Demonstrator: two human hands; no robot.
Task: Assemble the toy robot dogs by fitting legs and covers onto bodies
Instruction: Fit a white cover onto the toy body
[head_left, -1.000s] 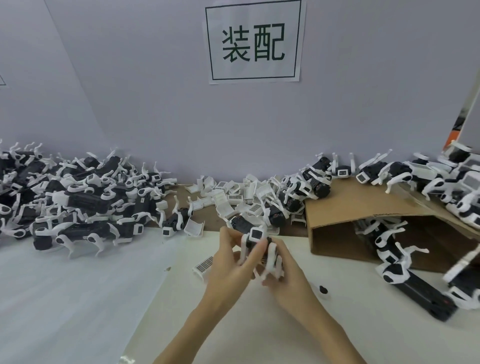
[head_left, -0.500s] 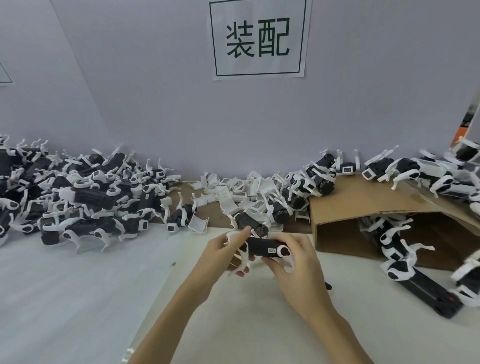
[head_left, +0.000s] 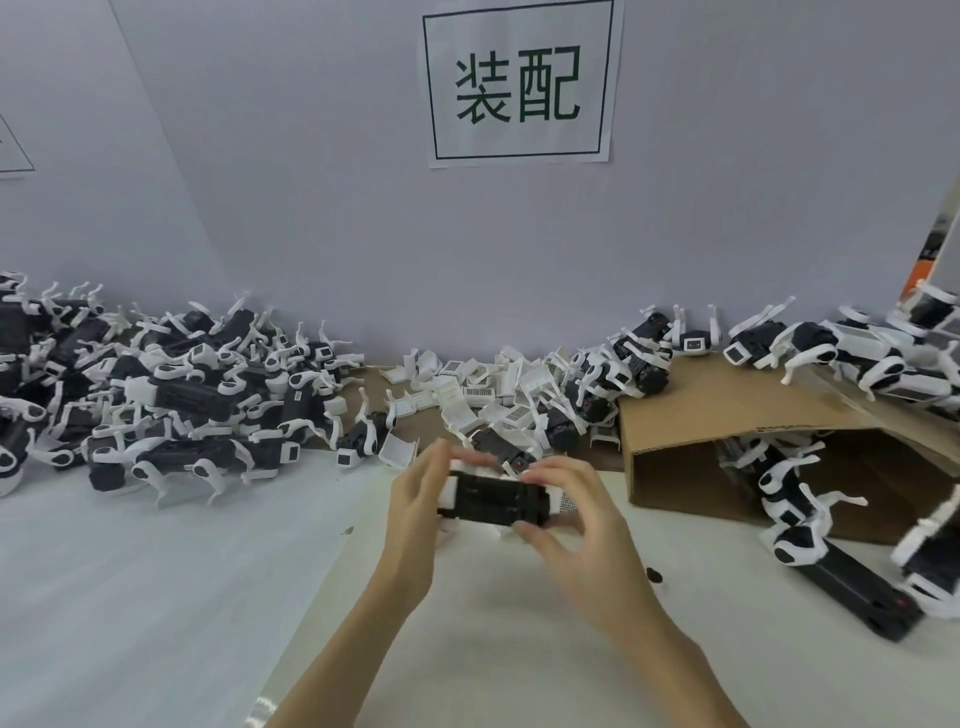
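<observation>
I hold one black toy dog body (head_left: 496, 498) level between both hands, a little above the white table. My left hand (head_left: 418, 506) grips its left end, fingers curled over the top. My right hand (head_left: 569, 514) pinches its right end between thumb below and fingers above. White parts show at both ends of the body, partly hidden by my fingers. A heap of loose white covers (head_left: 483, 389) lies just behind, against the wall.
A big pile of black and white dogs (head_left: 156, 395) fills the left back of the table. An open cardboard box (head_left: 727, 431) lies on its side at right, with dogs on and inside it. More dogs (head_left: 841, 566) sprawl at the right front. A paper sign (head_left: 519, 83) hangs on the wall.
The dog body has been turned from upright, face toward me, to lying level with its black side up. Both hands have shifted slightly right and regripped its ends.
</observation>
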